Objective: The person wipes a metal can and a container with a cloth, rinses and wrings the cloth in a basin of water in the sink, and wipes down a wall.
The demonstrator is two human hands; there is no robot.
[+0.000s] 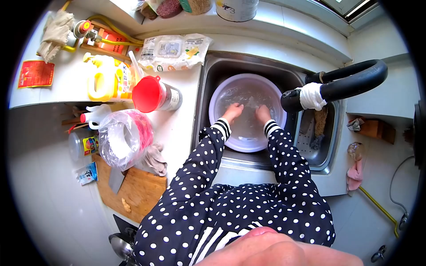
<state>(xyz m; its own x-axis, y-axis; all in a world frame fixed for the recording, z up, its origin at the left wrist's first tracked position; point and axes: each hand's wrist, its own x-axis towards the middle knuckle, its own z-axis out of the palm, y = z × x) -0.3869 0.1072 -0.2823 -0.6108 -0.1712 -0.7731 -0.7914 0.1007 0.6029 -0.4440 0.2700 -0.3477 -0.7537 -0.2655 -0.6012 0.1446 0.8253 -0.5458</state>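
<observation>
A pale lilac basin (213, 105) stands in the steel sink (217, 63) and holds cloudy water (247, 131). Both of my hands reach down into it. Near the basin's left-middle, my left hand (233, 111) has its fingers curled, with the thumb on top. My right hand (263, 114) is closed too, toward the right side, its fingertips turned down at the water. A small gap lies between the hands. Whatever they grip, if anything, is hidden or too blurred to name in the water.
A black faucet (350, 84) wrapped in white cloth overhangs the right side. Left on the counter are a wipes pack (173, 52), a red-topped container (148, 94), a yellow jug (104, 80) and a plastic-wrapped roll (124, 137). A knife (116, 179) lies on the cutting board (144, 190).
</observation>
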